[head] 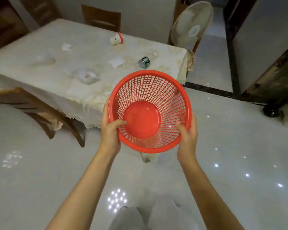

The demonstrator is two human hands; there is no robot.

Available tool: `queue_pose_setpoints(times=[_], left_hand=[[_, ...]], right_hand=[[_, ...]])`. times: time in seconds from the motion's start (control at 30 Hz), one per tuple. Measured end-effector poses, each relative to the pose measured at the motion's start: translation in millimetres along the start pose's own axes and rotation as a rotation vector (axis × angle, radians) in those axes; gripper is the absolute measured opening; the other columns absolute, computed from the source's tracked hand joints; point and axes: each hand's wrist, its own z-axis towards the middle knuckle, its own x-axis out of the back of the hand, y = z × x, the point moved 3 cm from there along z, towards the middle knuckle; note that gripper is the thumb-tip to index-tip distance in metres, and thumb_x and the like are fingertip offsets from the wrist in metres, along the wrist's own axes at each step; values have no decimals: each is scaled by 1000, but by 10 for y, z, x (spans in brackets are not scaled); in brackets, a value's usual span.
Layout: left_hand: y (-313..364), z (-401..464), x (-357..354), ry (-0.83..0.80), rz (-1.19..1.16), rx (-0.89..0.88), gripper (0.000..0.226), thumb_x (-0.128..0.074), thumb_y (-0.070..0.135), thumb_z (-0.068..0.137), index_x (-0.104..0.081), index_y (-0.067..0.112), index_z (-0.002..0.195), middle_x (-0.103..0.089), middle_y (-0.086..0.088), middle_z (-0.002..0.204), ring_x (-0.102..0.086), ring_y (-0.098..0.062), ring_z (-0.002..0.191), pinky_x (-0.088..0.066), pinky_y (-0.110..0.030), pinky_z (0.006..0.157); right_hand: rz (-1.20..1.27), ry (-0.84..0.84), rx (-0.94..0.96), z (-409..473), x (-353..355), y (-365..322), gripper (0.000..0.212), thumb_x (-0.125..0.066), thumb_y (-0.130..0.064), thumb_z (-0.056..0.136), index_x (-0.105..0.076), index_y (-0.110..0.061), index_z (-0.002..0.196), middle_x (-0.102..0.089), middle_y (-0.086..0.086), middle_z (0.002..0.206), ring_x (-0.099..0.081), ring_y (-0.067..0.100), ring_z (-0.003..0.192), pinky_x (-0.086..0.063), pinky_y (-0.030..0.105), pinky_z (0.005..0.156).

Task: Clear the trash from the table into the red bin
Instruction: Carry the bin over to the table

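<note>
The red bin [156, 78], a round mesh basket with nothing inside, hangs in the air over the floor just in front of the table's near corner. My left hand [110, 130] grips its left rim, thumb inside. My right hand [188, 135] grips its right rim. On the cloth-covered table [40, 87] lie a tipped paper cup with a red rim [116, 39], a crushed bottle with a green label [144, 61], a crumpled tissue [66, 46], a flat white paper [115, 61], a clear plastic bag [87, 76] and another clear wrapper [43, 60].
Wooden chairs stand at the table's near left [40, 113] and far side [101, 19]. A standing fan [192, 24] is past the table's right corner. A dark cabinet edge [272, 77] and a shiny tiled floor [231, 146] lie to the right.
</note>
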Motion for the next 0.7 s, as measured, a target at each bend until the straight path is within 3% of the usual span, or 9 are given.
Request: queue_pose_setpoints(times=[0.17, 0.37, 0.5, 0.6, 0.7], left_hand=[[257, 356, 455, 52, 13, -31, 80, -49, -7, 55, -49, 12, 133, -61, -10, 117, -59, -21, 101, -53, -30, 77], [493, 1142, 836, 79, 72, -80, 72, -50, -5, 57, -58, 29, 120, -62, -8, 120, -58, -22, 107, -48, -42, 89], [683, 1905, 1058, 64, 139, -126, 72, -55, 1, 57, -57, 28, 124, -59, -12, 127, -54, -32, 118, -43, -58, 102], [843, 2521, 1128, 95, 195, -136, 77, -53, -2, 58, -51, 18, 132, -57, -14, 131, -54, -33, 121, -42, -59, 103], [993, 3065, 1193, 133, 161, -146, 76, -52, -4, 57, -54, 22, 129, -55, -18, 135, -51, -37, 125, -42, -60, 103]], right_hand=[[-22, -28, -9, 63, -612, 132, 52, -54, -9, 82, -48, -13, 133, -60, 6, 124, -60, 14, 111, -51, 29, 92], [-30, -80, -28, 615, -1438, 357, 51, -54, -14, 83, -47, -16, 134, -61, 4, 125, -60, 18, 114, -51, 39, 97], [-12, -111, -15, 1230, -2088, 548, 52, -54, -15, 82, -47, -13, 134, -60, 9, 127, -60, 19, 114, -52, 37, 95], [17, -119, -13, 1684, -2551, 627, 54, -55, -15, 81, -47, -14, 134, -60, 6, 127, -60, 16, 113, -52, 31, 93], [28, -131, -12, 2093, -2938, 676, 51, -55, -14, 82, -48, -18, 133, -62, -1, 122, -61, 8, 110, -53, 25, 87]])
